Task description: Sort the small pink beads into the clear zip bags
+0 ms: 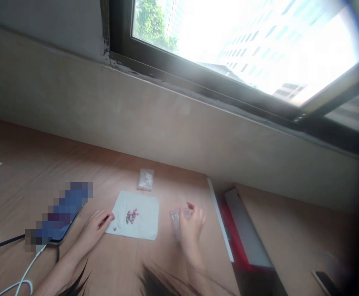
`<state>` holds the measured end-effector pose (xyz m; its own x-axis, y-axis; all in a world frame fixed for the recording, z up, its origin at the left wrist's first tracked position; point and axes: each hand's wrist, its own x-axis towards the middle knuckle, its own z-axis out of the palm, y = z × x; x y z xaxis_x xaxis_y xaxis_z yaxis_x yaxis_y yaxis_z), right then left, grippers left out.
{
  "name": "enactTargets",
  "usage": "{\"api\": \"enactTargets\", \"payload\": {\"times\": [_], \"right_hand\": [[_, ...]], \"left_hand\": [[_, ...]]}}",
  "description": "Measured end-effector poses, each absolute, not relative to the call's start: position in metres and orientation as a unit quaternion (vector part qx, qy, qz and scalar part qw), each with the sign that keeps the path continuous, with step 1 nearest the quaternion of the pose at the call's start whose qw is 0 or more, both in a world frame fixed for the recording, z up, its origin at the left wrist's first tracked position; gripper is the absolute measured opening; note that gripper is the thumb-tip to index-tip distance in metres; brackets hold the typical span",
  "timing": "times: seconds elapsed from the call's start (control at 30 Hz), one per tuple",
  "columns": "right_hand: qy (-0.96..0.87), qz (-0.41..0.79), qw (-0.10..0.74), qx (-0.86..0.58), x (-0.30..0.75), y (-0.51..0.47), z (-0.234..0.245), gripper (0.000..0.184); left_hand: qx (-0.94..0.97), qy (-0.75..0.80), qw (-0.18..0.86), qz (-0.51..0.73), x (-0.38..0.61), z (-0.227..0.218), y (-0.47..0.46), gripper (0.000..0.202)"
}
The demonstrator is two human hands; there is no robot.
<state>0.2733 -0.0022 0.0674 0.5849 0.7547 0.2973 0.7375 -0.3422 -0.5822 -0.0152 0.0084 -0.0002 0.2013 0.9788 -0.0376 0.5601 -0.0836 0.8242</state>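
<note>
A white sheet (148, 228), like cloth or paper, lies on the wooden table with a small heap of pink and dark bits (132, 216) in its middle. At its left edge rests my left hand (97, 224), fingers curled and pinched together; whatever is between them is too small to make out. One loose pink bit (114, 227) lies just below those fingertips. To the right of the sheet, my right hand (193, 222) is closed on a clear plastic bag (176, 222). Part of that bag is hidden behind the hand.
A small clear packet (145, 180) lies behind the sheet. On the left is a phone (63, 220), partly pixelated, with cables (28, 269) nearby. A gap with a red and grey object (247, 230) separates this table from another, where a dark phone-like object (325, 283) lies.
</note>
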Motion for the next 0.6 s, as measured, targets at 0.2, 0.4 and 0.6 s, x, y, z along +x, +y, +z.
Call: {"api": "enactTargets", "payload": {"times": [0.2,0.4,0.6], "right_hand": [[-0.4,0.217,0.322,-0.831,0.33,-0.06,0.036,0.028],[-0.346,0.197,0.407,-0.822,0.332,-0.067,0.057,0.03],[-0.36,0.39,0.521,-0.669,0.28,-0.05,0.097,0.033]], "left_hand": [[0.68,0.569,0.367,0.281,-0.014,0.003,0.006,0.028],[0.659,0.581,0.39,0.274,-0.018,0.009,0.006,0.03],[0.56,0.608,0.473,0.304,-0.006,0.038,0.008,0.036]]}}
